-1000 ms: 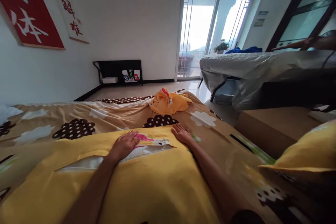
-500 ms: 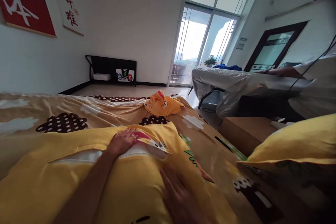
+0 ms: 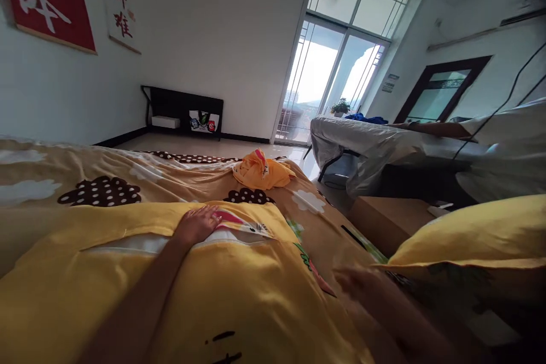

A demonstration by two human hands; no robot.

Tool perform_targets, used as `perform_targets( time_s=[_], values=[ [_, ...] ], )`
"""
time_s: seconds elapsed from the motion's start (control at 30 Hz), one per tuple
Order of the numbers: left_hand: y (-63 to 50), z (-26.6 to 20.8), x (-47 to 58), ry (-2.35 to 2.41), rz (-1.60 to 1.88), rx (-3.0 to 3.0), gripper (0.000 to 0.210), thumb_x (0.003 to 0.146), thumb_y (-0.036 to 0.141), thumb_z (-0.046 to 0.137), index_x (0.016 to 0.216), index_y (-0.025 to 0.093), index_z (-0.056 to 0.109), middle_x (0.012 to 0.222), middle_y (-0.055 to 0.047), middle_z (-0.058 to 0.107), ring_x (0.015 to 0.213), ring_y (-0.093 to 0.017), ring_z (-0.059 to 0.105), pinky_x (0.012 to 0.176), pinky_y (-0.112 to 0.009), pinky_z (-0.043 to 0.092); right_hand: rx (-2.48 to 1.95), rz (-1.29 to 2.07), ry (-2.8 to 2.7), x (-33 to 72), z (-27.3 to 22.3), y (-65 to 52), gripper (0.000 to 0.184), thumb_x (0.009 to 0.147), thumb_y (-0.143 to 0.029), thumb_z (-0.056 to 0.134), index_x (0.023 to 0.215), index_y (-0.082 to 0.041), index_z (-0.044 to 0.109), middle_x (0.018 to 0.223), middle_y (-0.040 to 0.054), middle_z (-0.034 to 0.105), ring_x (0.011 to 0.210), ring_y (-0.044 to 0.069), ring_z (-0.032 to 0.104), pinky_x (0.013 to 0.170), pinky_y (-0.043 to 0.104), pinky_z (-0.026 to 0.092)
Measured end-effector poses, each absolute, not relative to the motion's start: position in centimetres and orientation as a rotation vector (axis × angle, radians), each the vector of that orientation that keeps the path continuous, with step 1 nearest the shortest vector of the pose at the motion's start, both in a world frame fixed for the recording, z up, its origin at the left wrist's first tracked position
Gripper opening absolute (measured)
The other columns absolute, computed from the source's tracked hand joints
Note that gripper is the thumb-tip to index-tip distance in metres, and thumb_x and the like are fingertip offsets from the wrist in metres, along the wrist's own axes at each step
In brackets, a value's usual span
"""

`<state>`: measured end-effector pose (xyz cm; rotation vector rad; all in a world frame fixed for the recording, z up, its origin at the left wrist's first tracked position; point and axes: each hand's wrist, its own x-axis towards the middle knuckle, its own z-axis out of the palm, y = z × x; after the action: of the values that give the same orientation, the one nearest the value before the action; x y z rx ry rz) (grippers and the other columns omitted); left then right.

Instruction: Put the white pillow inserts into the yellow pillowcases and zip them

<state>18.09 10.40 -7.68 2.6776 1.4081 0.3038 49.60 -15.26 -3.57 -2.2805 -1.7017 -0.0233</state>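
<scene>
A yellow pillowcase [image 3: 247, 290] with a white pillow [image 3: 145, 244] inside lies in front of me on the bed. Its long opening gapes, and white shows through the slit. My left hand [image 3: 197, 226] rests flat on the far flap of the opening, fingers stretched out beside a pink and white print. Just past the pillowcase's right edge is my right hand [image 3: 358, 284], blurred by motion, near a printed carrot. Whether its fingers hold anything cannot be made out.
A crumpled orange cloth [image 3: 262, 170] lies farther back on the patterned bedsheet [image 3: 179, 182]. Another yellow pillow [image 3: 473, 227] is at the right, near a cardboard box [image 3: 384, 219]. Beyond stands a plastic-covered table [image 3: 375, 133], with another person's arm [image 3: 439, 129] over it.
My right hand has moved right, off the pillowcase onto the space beside it. The right side of the opening lies flatter. My left hand stays in place on the flap.
</scene>
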Motion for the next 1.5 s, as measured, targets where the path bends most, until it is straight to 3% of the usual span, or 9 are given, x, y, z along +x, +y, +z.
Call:
perform_targets(
  time_s=[0.2,0.33,0.47,0.57,0.67,0.8,0.93,1.13,1.5],
  values=[
    [9.8,-7.5,18.3,1.516,0.307,2.703,0.047,0.094,0.04,0.031,0.135,0.025,0.047,0.144,-0.004,0.044,0.133,-0.022,0.041,0.108,-0.041,0.033,-1.958,-0.065,-2.059,43.0,4.3,-3.6,0.039,0.091,-0.044,0.038,0.103,-0.026,0.07,0.1,0.0065,0.072,0.092,0.024,0.066,0.078,0.032,0.045],
    [9.7,-7.8,18.4,1.559,0.328,2.71,0.047,0.094,0.039,0.033,0.135,0.023,0.047,0.143,-0.005,0.045,0.131,-0.022,0.043,0.107,-0.042,0.035,-1.957,-0.014,-2.204,38.4,-0.6,1.5,0.05,0.095,-0.049,0.03,0.113,-0.017,0.064,0.111,0.0174,0.067,0.108,0.029,0.06,0.093,0.042,0.04],
    [10.0,-8.2,18.4,1.557,0.364,2.677,0.048,0.092,0.041,0.036,0.135,0.022,0.048,0.141,-0.008,0.046,0.132,-0.021,0.042,0.109,-0.041,0.032,-1.72,0.254,-2.348,38.5,-7.2,3.1,0.073,0.093,-0.057,0.029,0.145,-0.005,0.029,0.148,0.0241,0.029,0.139,0.032,0.025,0.108,0.05,0.024],
    [10.2,-7.9,18.1,1.519,0.436,2.629,0.048,0.091,0.044,0.037,0.132,0.023,0.051,0.14,-0.006,0.049,0.131,-0.02,0.043,0.109,-0.04,0.032,-1.572,0.415,-2.427,40.0,-8.2,3.0,0.088,0.086,-0.069,0.034,0.147,-0.006,0.024,0.151,0.0242,0.023,0.14,0.034,0.02,0.109,0.05,0.023],
    [9.3,-6.8,18.0,1.418,0.692,2.666,0.039,0.091,0.038,0.037,0.116,0.023,0.063,0.129,-0.006,0.059,0.124,-0.021,0.05,0.106,-0.043,0.035,-1.537,0.452,-2.414,40.6,-7.5,2.9,0.086,0.084,-0.067,0.04,0.146,-0.008,0.028,0.15,0.0234,0.027,0.138,0.034,0.025,0.107,0.049,0.026],
    [5.2,-4.8,19.6,1.02,1.184,2.739,0.027,0.09,0.027,0.04,0.089,0.023,0.067,0.092,-0.005,0.072,0.094,-0.018,0.063,0.09,-0.036,0.045,-1.713,0.319,-2.221,40.2,-7.1,3.5,0.044,0.087,-0.037,0.046,0.124,-0.017,0.056,0.122,0.0144,0.062,0.112,0.027,0.057,0.089,0.034,0.042],
    [1.4,-4.7,23.3,0.851,0.715,2.883,0.021,0.086,0.022,0.043,0.08,0.021,0.062,0.08,-0.005,0.066,0.082,-0.019,0.059,0.08,-0.035,0.047,-1.928,0.242,-1.979,41.6,-6.6,4.6,0.025,0.082,-0.021,0.046,0.096,-0.02,0.067,0.093,0.0089,0.071,0.088,0.022,0.065,0.069,0.027,0.04],
    [0.8,-6.0,25.3,0.833,0.293,2.864,0.05,0.091,0.021,0.035,0.141,0.025,0.033,0.147,-0.006,0.038,0.135,-0.022,0.034,0.112,-0.041,0.028,-1.982,0.061,-1.761,44.6,-4.6,4.4,0.032,0.081,-0.012,0.041,0.097,-0.023,0.067,0.103,0.0078,0.069,0.096,0.021,0.061,0.068,0.026,0.035],
    [5.6,-4.1,29.7,1.057,-0.249,2.889,0.028,0.089,0.033,0.048,0.092,0.012,0.067,0.082,-0.011,0.07,0.074,-0.021,0.066,0.067,-0.035,0.053,-1.97,-0.023,-1.569,44.1,-4.0,3.8,0.032,0.077,-0.01,0.046,0.099,-0.025,0.066,0.092,0.0025,0.071,0.085,0.017,0.063,0.061,0.025,0.031]
  ],
)
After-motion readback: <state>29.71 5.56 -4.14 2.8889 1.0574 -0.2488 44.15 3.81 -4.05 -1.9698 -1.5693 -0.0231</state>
